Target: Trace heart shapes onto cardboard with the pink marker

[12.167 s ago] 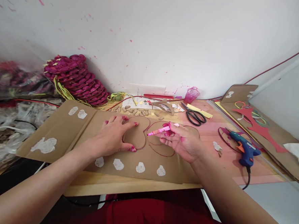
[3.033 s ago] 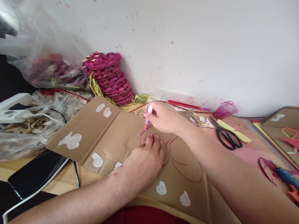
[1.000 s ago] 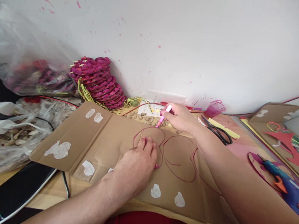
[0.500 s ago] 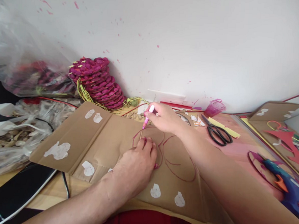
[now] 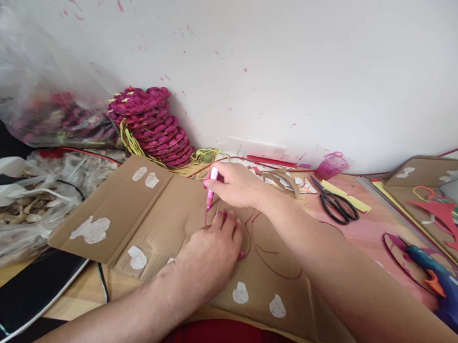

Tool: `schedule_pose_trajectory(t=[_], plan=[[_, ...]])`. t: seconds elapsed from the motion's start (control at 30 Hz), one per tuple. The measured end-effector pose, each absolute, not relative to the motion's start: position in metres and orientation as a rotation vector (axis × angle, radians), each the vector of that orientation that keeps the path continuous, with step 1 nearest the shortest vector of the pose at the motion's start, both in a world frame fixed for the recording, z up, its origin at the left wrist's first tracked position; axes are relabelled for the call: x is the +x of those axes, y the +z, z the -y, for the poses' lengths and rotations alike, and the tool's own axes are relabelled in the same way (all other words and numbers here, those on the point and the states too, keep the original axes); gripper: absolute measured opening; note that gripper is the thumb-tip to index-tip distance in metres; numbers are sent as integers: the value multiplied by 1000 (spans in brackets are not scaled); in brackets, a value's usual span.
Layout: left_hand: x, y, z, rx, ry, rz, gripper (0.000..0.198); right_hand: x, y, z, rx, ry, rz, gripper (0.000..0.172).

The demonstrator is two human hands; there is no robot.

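Observation:
A flattened brown cardboard sheet (image 5: 152, 213) with white torn patches lies across the desk in front of me. My left hand (image 5: 212, 250) presses flat on a round cardboard template that it mostly hides, fingers spread. My right hand (image 5: 238, 185) is closed on a pink marker (image 5: 211, 187), held nearly upright with its tip on the cardboard just beyond my left fingertips. Red drawn outlines (image 5: 281, 270) curve on the cardboard to the right of my left hand.
A stack of magenta pieces (image 5: 152, 125) leans on the wall. Plastic bags (image 5: 26, 195) fill the left side, with a black phone (image 5: 28, 288) at the edge. Black scissors (image 5: 333, 204), a pink cup (image 5: 330, 165) and a blue glue gun (image 5: 444, 293) lie to the right.
My right hand has carried the marker leftward along the far edge of the template, from its right side to its left. My left hand has stayed pressed in place.

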State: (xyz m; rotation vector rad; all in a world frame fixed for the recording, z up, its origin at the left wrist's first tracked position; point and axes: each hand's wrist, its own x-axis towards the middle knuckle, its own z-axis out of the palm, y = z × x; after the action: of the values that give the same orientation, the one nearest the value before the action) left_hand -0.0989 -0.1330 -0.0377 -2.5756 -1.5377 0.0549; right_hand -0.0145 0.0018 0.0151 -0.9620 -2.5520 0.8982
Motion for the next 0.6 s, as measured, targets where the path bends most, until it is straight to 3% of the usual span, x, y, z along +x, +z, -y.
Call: schedule_pose_trajectory(t=[0.6], plan=[[-98, -36, 133, -2572, 83, 1582, 51, 21, 14, -33, -1216, 735, 2475, 17]])
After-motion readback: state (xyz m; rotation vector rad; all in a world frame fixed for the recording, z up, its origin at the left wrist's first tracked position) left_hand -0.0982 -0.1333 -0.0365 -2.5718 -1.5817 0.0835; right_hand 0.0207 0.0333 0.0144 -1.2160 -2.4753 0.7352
